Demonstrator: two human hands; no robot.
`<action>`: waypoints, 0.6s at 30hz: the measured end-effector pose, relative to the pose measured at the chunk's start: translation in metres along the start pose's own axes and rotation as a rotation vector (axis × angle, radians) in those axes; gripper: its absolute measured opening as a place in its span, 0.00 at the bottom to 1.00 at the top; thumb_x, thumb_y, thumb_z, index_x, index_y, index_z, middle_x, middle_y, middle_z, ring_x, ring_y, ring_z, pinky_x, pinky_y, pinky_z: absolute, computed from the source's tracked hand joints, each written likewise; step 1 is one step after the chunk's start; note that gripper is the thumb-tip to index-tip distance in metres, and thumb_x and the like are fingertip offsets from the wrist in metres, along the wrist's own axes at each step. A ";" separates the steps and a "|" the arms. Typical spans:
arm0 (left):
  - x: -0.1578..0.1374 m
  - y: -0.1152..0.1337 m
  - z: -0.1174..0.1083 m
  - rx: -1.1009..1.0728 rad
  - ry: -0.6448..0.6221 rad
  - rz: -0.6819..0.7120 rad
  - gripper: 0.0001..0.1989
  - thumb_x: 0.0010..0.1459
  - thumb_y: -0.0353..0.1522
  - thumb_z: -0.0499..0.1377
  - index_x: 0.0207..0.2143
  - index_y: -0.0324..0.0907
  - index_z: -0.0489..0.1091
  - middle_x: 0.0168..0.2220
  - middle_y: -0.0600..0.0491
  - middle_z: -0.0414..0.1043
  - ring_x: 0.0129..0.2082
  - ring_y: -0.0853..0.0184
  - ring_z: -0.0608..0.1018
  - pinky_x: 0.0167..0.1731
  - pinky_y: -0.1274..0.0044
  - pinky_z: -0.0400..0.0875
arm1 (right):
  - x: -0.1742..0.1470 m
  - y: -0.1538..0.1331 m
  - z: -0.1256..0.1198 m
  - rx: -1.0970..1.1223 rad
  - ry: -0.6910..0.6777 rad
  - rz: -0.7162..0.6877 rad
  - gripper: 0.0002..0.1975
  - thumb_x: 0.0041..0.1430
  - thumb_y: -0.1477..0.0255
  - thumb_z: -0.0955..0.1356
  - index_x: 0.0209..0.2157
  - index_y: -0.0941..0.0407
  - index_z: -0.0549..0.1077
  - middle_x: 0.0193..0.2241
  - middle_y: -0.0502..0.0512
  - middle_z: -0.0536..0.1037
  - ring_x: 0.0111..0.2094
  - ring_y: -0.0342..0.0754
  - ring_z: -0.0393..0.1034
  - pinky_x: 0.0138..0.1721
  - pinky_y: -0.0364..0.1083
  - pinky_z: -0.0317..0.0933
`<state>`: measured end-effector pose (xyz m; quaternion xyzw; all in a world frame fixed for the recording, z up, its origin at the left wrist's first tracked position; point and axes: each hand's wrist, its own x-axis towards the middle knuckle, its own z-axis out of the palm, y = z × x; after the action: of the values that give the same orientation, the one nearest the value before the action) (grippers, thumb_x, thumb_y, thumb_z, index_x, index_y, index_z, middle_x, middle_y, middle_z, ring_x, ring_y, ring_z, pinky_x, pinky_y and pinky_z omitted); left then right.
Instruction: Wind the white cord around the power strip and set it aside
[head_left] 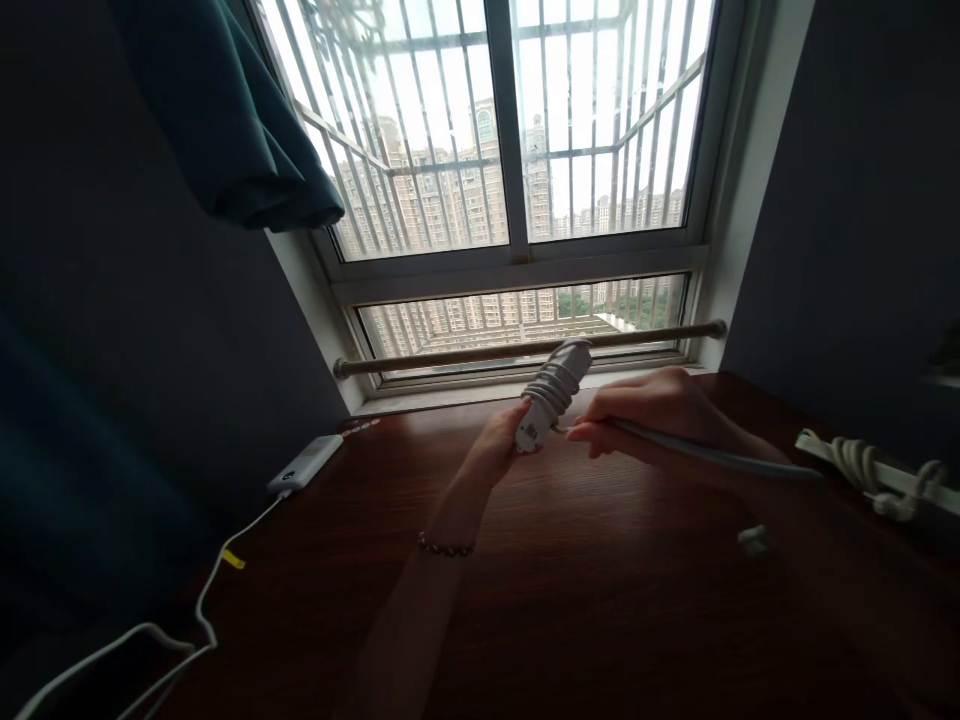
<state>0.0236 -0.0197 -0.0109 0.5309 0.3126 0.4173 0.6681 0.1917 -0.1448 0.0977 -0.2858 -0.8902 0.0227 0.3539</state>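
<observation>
My left hand (501,442) grips the lower end of a white power strip (553,392) that points up toward the window, with grey cable coiled in turns around its body. My right hand (660,412) is closed on the loose part of that grey cable (720,458), just right of the strip; the cable trails off to the right along my forearm. A beaded bracelet (445,547) sits on my left wrist. Both hands hover above a dark wooden desk (570,610).
A white power bank (306,464) with a white lead (202,610) lies at the desk's left. Another white strip wrapped in cord (874,468) lies at the right edge, with a small white plug (752,540) near it. Barred window (517,150) and rod (525,348) behind; teal curtain (225,110) upper left.
</observation>
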 end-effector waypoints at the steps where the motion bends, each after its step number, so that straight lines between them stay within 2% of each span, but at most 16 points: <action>1: -0.002 -0.003 0.006 0.078 -0.045 0.033 0.16 0.49 0.42 0.56 0.29 0.35 0.69 0.25 0.50 0.68 0.24 0.68 0.68 0.24 0.76 0.63 | 0.010 0.004 -0.001 0.069 -0.076 -0.010 0.10 0.54 0.70 0.65 0.23 0.62 0.71 0.19 0.50 0.72 0.21 0.38 0.67 0.22 0.36 0.58; 3: -0.009 -0.008 0.018 0.204 -0.117 0.104 0.14 0.46 0.39 0.59 0.28 0.35 0.70 0.26 0.51 0.68 0.27 0.67 0.68 0.29 0.77 0.62 | 0.031 0.016 -0.002 0.170 -0.235 0.041 0.12 0.53 0.68 0.65 0.22 0.63 0.70 0.17 0.51 0.72 0.20 0.40 0.68 0.21 0.36 0.59; 5: -0.017 -0.008 0.027 0.331 -0.189 0.192 0.13 0.45 0.36 0.60 0.32 0.38 0.71 0.31 0.52 0.69 0.33 0.65 0.68 0.37 0.76 0.61 | 0.048 0.031 -0.004 0.265 -0.350 0.188 0.14 0.49 0.65 0.67 0.21 0.63 0.70 0.15 0.51 0.71 0.18 0.42 0.68 0.21 0.38 0.62; 8: -0.032 0.001 0.033 0.658 -0.283 0.368 0.19 0.49 0.37 0.57 0.45 0.41 0.66 0.36 0.50 0.68 0.39 0.61 0.67 0.44 0.73 0.59 | 0.064 0.054 -0.014 0.439 -0.498 0.372 0.17 0.46 0.62 0.68 0.23 0.65 0.69 0.18 0.55 0.73 0.19 0.45 0.69 0.23 0.43 0.66; 10: -0.042 0.010 0.032 0.815 -0.287 0.448 0.24 0.51 0.38 0.55 0.51 0.42 0.61 0.39 0.47 0.65 0.40 0.60 0.67 0.44 0.71 0.59 | 0.068 0.065 -0.023 0.479 -0.570 0.407 0.17 0.45 0.63 0.69 0.24 0.65 0.69 0.20 0.57 0.74 0.21 0.46 0.70 0.25 0.44 0.66; 14: -0.056 0.027 0.029 0.794 -0.386 0.465 0.25 0.52 0.37 0.55 0.53 0.42 0.58 0.43 0.45 0.61 0.40 0.61 0.67 0.41 0.73 0.62 | 0.067 0.079 -0.027 0.459 -0.637 0.421 0.15 0.45 0.64 0.69 0.25 0.64 0.71 0.20 0.54 0.73 0.23 0.45 0.69 0.27 0.44 0.64; 18: -0.067 0.036 0.029 0.650 -0.491 0.388 0.31 0.45 0.32 0.61 0.53 0.41 0.57 0.44 0.44 0.62 0.43 0.59 0.67 0.41 0.73 0.63 | 0.059 0.085 -0.008 0.513 -0.770 0.377 0.16 0.48 0.63 0.67 0.22 0.64 0.71 0.16 0.51 0.69 0.19 0.38 0.62 0.21 0.39 0.57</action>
<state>0.0101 -0.0892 0.0294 0.8453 0.1543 0.2766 0.4304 0.2040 -0.0441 0.1201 -0.3163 -0.8550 0.4081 0.0483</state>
